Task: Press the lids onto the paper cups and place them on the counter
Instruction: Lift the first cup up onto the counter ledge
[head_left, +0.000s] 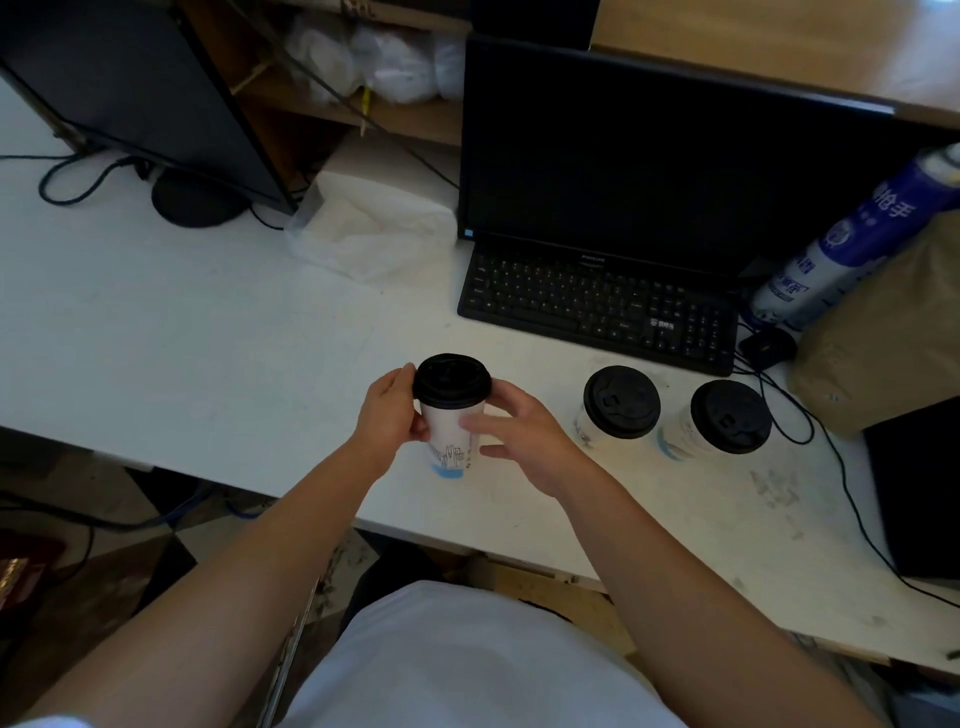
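A white paper cup with a blue band near its base is upright between my hands, above the near part of the white counter. A black lid sits on its rim. My left hand grips the cup's left side, thumb at the lid's edge. My right hand touches the cup's right side with fingers spread. To the right, two more lidded cups stand on the counter, one beside the other.
A black keyboard and monitor stand behind the cups. A blue and white bottle, a brown bag and cables lie at the right. White tissue and another monitor are at the back left.
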